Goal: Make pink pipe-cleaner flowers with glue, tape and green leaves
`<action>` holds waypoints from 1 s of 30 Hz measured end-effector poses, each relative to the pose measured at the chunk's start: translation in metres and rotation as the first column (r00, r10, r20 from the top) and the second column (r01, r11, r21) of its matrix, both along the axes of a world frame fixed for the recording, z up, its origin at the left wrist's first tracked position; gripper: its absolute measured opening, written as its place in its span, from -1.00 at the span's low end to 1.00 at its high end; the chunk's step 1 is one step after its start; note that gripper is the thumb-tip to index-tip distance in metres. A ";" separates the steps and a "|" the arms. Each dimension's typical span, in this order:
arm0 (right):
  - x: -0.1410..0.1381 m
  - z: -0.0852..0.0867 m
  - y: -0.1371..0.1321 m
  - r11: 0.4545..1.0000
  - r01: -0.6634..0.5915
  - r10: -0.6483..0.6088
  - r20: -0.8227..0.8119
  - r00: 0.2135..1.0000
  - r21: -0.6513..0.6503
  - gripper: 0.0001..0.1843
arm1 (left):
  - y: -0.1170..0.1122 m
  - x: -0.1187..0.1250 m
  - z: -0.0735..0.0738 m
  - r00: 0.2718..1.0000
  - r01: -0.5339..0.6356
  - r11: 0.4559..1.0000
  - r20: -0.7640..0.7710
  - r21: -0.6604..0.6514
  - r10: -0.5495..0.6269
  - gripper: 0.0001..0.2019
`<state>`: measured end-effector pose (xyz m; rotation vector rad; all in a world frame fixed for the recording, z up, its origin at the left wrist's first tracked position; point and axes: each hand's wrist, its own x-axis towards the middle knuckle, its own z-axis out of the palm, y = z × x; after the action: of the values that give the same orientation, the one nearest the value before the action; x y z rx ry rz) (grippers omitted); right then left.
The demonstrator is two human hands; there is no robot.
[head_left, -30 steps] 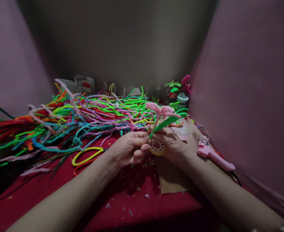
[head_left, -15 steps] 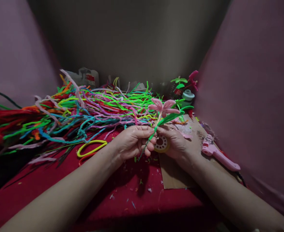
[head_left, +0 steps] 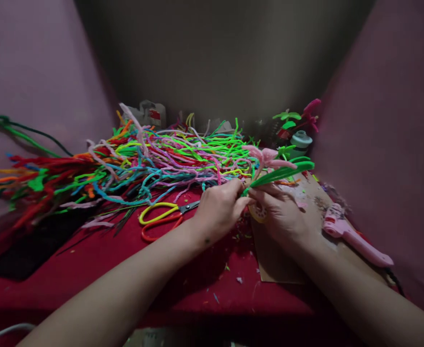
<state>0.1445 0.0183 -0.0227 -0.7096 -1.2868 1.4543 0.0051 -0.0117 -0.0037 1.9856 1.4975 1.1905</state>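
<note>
A pink pipe-cleaner flower [head_left: 264, 156] with a long green leaf [head_left: 277, 174] is held up between my two hands. My left hand [head_left: 221, 207] is closed, its thumb and fingers pinching the green-wrapped stem just below the leaf. My right hand [head_left: 282, 212] also closes on the stem, at the base of the leaf. Most of the stem is hidden by the fingers. A roll of tape [head_left: 258, 213] shows under my right hand; whether the fingers touch it I cannot tell.
A large heap of coloured pipe cleaners [head_left: 168, 159] spreads across the back and left. Scissors [head_left: 161, 219] with yellow and red handles lie beside my left wrist. At right are cardboard [head_left: 279, 265], a pink glue gun [head_left: 356, 238] and a lidded bottle [head_left: 300, 140].
My left hand has turned over, its back now upward, with its fingers on the stem. The flower has tilted to the right. The view has shifted left, showing more of the scissors.
</note>
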 end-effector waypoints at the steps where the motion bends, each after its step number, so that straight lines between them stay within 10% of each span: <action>1: 0.000 0.001 -0.002 0.999 0.021 -0.023 0.051 0.998 0.035 -0.76 | -0.002 0.001 -0.002 0.994 -0.024 0.997 -0.106 0.073 0.031 -0.89; 9: -0.006 0.008 -0.012 0.940 0.201 -0.276 0.264 0.924 0.276 -0.84 | -0.006 0.001 -0.007 0.845 0.007 0.938 -0.504 0.347 0.181 -0.78; 14: -0.009 0.004 -0.011 0.958 0.203 -0.235 0.152 0.960 0.202 -0.85 | -0.005 0.001 -0.005 0.742 0.004 0.933 -0.627 0.359 0.238 -0.77; 20: -0.010 0.004 -0.012 0.995 0.101 -0.101 0.018 0.995 0.006 -0.92 | 0.003 -0.004 -0.004 0.998 0.034 0.997 0.054 0.072 -0.038 -0.88; 30: 0.000 0.005 -0.001 0.949 -0.214 0.165 -0.214 0.963 -0.230 -0.80 | 0.004 -0.007 0.000 0.583 0.581 0.768 0.796 -0.270 -0.161 -0.86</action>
<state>0.1449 0.0173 -0.0176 -0.6027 -1.0544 1.8213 -0.0015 -0.0078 -0.0037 1.1281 0.7565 1.0497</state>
